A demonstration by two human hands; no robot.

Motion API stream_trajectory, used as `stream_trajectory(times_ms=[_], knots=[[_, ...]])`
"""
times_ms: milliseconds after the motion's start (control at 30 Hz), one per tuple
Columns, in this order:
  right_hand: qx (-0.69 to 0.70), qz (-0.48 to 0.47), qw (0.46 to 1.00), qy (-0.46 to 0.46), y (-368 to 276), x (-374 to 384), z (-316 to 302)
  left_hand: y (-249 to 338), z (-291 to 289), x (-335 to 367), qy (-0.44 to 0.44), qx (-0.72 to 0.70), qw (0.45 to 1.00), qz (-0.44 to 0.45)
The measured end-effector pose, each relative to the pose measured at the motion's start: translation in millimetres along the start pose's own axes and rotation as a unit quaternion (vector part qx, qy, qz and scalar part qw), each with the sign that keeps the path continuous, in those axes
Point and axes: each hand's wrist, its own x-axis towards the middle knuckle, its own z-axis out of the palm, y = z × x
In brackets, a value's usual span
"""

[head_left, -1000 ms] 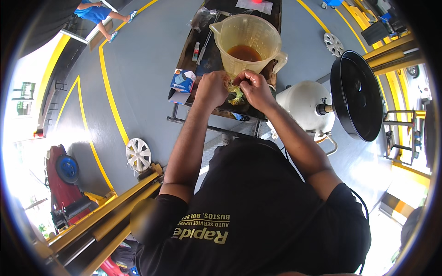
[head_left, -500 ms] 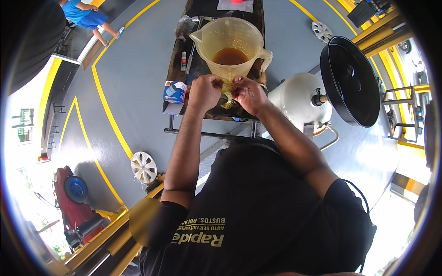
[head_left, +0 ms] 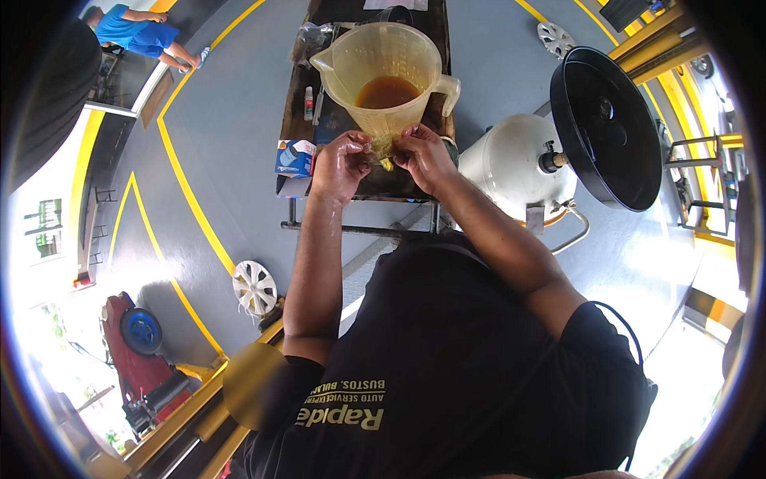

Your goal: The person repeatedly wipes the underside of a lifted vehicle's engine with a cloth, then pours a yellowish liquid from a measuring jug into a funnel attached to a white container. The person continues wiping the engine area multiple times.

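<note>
Between my two hands is a crumpled, wet-looking yellowish wad [head_left: 384, 148], thin and partly see-through; its exact kind is unclear. My left hand [head_left: 341, 166] pinches its left side, and my right hand [head_left: 425, 162] pinches its right side. Both hands look wet and shiny. Just beyond them, a big translucent measuring jug [head_left: 359, 60] stands upright on the dark workbench [head_left: 319, 136], with its spout to the left and handle to the right. Amber-brown liquid [head_left: 388, 93] lies in its bottom.
Left of the jug are a blue-and-white box [head_left: 295, 158] and a small white bottle [head_left: 309, 104]. A white tank [head_left: 511, 164] and a round black pan [head_left: 606, 132] stand at the right. A person in blue [head_left: 140, 32] is far left, and a red machine [head_left: 144, 367] lower left.
My hands have drawn slightly apart, with the wad stretched between them. My left hand has turned, showing more of its palm side. The whole view has shifted a little.
</note>
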Motion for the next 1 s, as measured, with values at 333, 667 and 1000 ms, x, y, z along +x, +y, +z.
stream_trajectory(times_ms=[333, 667, 1000], knots=[[-0.515, -0.286, 0.808, 0.024, -4, -1, 18, -6, 37, -2, 0.154, 0.649, 0.687, 0.288], [-0.757, -0.157, 0.630, 0.079, -67, 6, -73, 26, 29, -13, 0.189, 0.709, 0.639, 0.232], [-0.911, 0.029, 0.406, 0.070, 3, -22, -104, 32, 23, -19, 0.197, 0.702, 0.640, 0.244]])
